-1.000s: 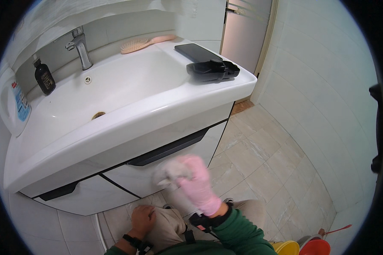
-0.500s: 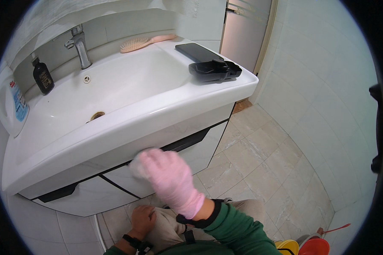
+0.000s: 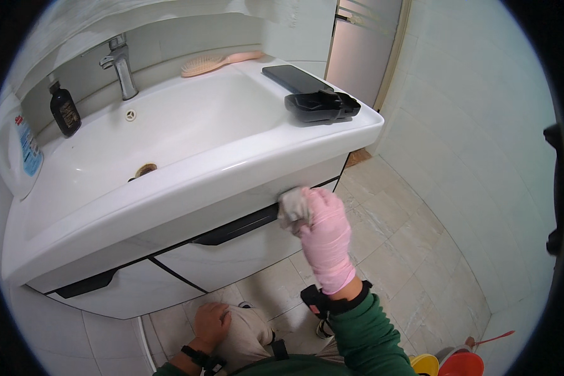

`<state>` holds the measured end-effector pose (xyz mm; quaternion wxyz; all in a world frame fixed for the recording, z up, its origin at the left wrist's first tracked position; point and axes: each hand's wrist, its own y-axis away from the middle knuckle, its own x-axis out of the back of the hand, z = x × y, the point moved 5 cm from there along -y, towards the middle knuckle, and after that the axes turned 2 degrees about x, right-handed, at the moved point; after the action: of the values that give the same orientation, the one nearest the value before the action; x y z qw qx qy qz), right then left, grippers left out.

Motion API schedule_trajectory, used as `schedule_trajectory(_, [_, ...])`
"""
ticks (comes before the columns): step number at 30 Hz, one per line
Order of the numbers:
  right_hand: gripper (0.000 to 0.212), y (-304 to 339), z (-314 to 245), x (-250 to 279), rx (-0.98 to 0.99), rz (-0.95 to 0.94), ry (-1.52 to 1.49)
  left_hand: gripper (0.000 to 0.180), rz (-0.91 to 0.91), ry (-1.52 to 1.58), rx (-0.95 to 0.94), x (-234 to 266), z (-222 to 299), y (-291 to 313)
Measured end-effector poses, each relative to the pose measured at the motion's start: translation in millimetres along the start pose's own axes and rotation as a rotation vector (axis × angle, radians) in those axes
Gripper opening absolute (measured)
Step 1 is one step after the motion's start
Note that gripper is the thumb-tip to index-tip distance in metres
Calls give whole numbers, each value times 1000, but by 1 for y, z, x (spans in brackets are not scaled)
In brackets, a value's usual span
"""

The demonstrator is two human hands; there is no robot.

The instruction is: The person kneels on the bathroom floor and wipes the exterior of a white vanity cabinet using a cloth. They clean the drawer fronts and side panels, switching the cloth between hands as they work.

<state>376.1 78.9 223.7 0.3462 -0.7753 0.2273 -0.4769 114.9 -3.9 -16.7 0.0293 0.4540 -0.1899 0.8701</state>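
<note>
Right grip: your gloved right grip [image 3: 327, 229], thin wrinkled pink glove, fingers closed on the cloth.
Cloth: grey-white cloth [image 3: 294, 210], soft, crumpled into a wad; sits on the left side of your right grip, in front of the cabinet front [image 3: 244, 254].
Cloth direction: bulges out of your fingers leftward, toward the cabinet. Bunched, so no firm long axis; visible part runs longer up-down than across.
Contact: wad overlaps the right end of the black handle [image 3: 235, 228] in view; whether it touches there, you can't tell.
Cabinet: flat pale panels, faint marble veining, dark seams. Handle is a long angular strip, running down-left from your right grip.
Worktop: glossy white worktop [image 3: 244, 164], smooth rounded front edge, just above your right grip; overhangs the panels.
On top: above your right grip, a black moulded plastic holder [image 3: 323, 107] beside a flat dark phone [image 3: 296, 78].
Left grip: bare left grip [image 3: 212, 324], down-left of the right one, resting on your trouser leg [image 3: 247, 332]; finger curl, can't tell.
Open room: cabinet's right edge is close by your right grip; past it, pale veined floor tiles [image 3: 413, 244] stretch right to the wall [image 3: 476, 156]. Your knees sit below.
</note>
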Motion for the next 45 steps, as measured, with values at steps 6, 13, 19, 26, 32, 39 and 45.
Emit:
schedule_trajectory(6, [39,16,-86,-30,302,-205,-66,16,21,-5,-31,3,4,-2])
schedule_trajectory(13, [33,29,-150,-42,560,-326,-312,16,-46,-53,-9,-4,-3,0])
schedule_trajectory(19, [48,-9,-75,34,377,264,-179,19,-11,24,31,-1,-6,3])
schedule_trajectory(26, [43,-29,-71,11,290,368,-281,19,-14,2,-7,2,-1,-1])
schedule_trajectory(32, [42,-23,-140,0,594,113,-187,19,-105,-16,38,-3,-4,-1])
schedule_trajectory(39, [42,-34,-82,16,459,217,-203,20,-49,-25,46,0,0,1])
schedule_trajectory(45, [50,-48,20,40,-51,409,-461,20,-76,29,61,-1,-1,-2])
